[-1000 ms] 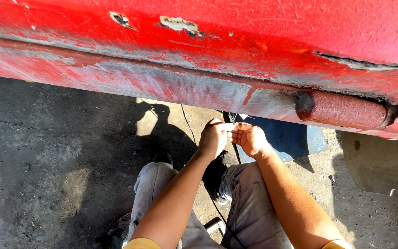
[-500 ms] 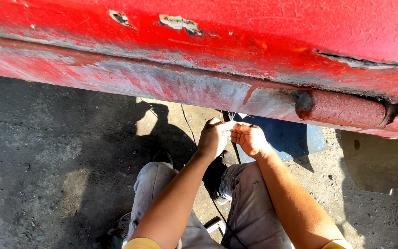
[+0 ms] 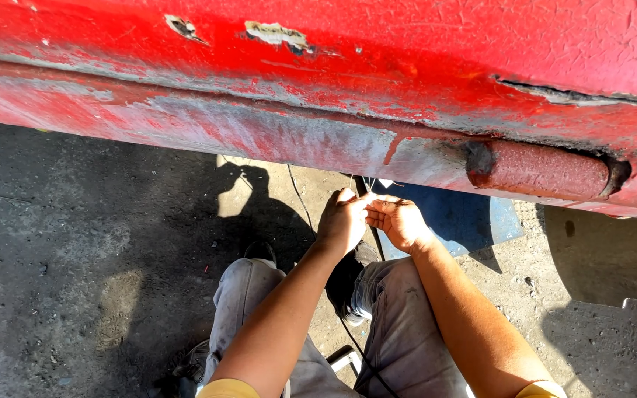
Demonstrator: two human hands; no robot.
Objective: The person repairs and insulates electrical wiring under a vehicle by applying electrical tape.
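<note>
Fingers (image 3: 348, 203) of the left hand (image 3: 344, 221) are curled in and pinched against the fingers (image 3: 377, 210) of the right hand (image 3: 399, 223), both pairs closed on something tiny and pale right where the two hands meet. Honestly can't tell what it is, maybe thin whitish wire or thread strands (image 3: 369, 184), since a few fine lines run up from the fingertips toward the underside of the car.

Just above the fingers is the battered red painted metal sill panel (image 3: 318, 96), paint flaking down to grey bare steel, with a rusty cylindrical tube (image 3: 540, 168) up and to the right. Below and right of the fingers lies a flat blue sheet (image 3: 458, 217) on the gritty concrete ground (image 3: 75, 243). A thin black cable (image 3: 300, 199) trails down to the left of the hands, past the dusty grey trousers (image 3: 399, 332).

What could go wrong, as I see it: those strands look really fine, so a hard tug could snap them or pull them free. The sill edge is ragged too, so knuckles could catch on flaked metal. And anything dropped would vanish in that grit.
</note>
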